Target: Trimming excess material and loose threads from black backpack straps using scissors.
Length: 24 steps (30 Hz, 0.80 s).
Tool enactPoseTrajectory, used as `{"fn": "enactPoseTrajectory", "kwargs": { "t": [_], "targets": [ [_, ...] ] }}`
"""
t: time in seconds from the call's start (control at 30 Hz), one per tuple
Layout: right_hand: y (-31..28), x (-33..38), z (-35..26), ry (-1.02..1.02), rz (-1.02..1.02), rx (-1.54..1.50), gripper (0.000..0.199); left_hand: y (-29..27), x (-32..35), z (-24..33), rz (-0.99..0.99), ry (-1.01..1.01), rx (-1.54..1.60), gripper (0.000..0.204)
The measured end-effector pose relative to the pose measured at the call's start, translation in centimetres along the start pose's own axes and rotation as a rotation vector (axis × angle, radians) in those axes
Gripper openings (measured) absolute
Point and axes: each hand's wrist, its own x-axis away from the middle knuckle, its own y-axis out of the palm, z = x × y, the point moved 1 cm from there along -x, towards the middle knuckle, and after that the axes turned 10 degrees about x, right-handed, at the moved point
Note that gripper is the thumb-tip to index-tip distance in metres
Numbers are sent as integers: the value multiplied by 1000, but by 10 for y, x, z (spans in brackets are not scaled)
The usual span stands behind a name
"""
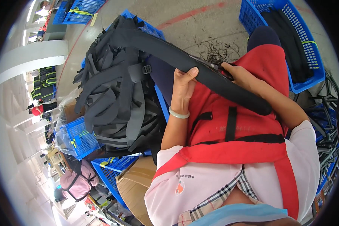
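Note:
A long black padded strap (229, 88), like a backpack shoulder strap, slants across my lap over the red apron (248, 71). My left hand (184, 86) grips its near edge, thumb on top and fingers beneath. At the strap's far edge, my right hand (240, 76) is closed around what look like small dark-handled scissors (216, 66), partly hidden by the fingers and strap. The strap's upper left end runs onto a large heap of dark grey straps (116, 90), one carrying a black buckle (146, 69).
Blue crates stand around me, one at the upper right (295, 49) holding black pieces. Dark clippings (220, 51) litter the floor ahead. A cardboard box (137, 180) sits at my left, and metal frames (326, 113) are stacked at my right. Other people (77, 179) are farther left.

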Motion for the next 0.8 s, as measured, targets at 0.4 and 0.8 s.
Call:
{"fn": "enactPoseTrajectory", "kwargs": {
  "t": [0.4,0.8],
  "targets": [
    [3,-11,19,23,129,-162,34,-7,-7,-12,-17,-28,-26,35],
    [-74,6,5,242,296,-1024,36,39,-69,-37,-43,-50,-207,42]
  ]
}}
